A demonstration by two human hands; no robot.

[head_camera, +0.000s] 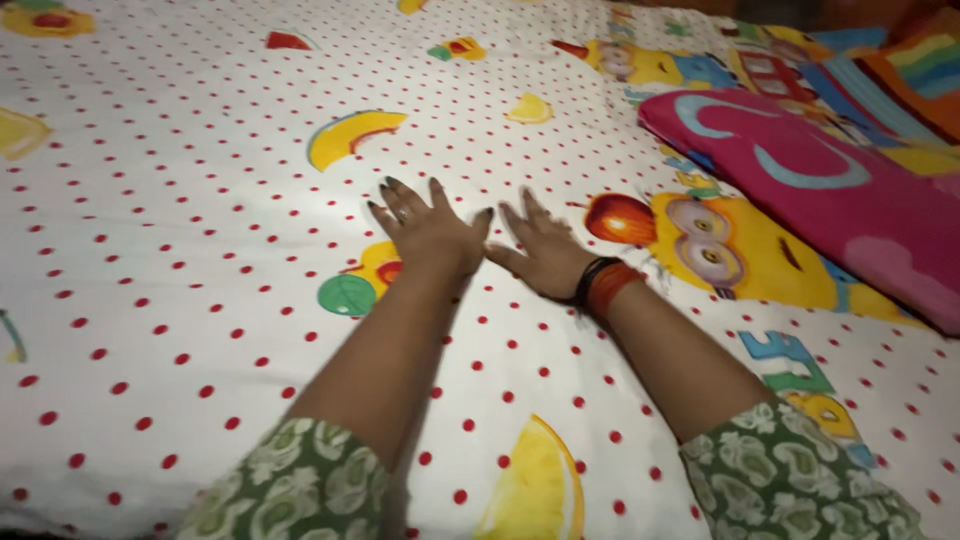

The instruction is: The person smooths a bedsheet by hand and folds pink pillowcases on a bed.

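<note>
Closest to me are my two green floral sleeves (pixel 300 480), one at each lower corner, with a yellow lemon-slice print (pixel 535 480) on the cloth between them. From my fingers outward, then: on my left hand (pixel 428 228) the fingers (pixel 392 200) are spread and straight, nails dark, a ring on one of them, and the whole palm lies flat on the bedsheet (pixel 180 260), gripping nothing. My right hand (pixel 538 250) lies just beside it, also flat and open on the sheet, its fingers (pixel 522 215) a little apart and pointing away from me; the thumbs of the two hands nearly meet (whether they touch I cannot tell). Dark and orange-red bangles (pixel 603 285) sit on my right wrist.

Under and around both hands the sheet is white with small red dots and scattered fruit pictures: a yellow banana-like curve (pixel 352 135) beyond my left hand, a green and yellow fruit shape (pixel 355 285) just by my left wrist, a red apple (pixel 620 218) near my right fingers. A yellow goggle-eyed cartoon figure (pixel 735 250) is printed to the right of the apple.

Farther right, well apart from my hands, a folded pink blanket (pixel 830 190) with blue curves lies on the sheet.
</note>
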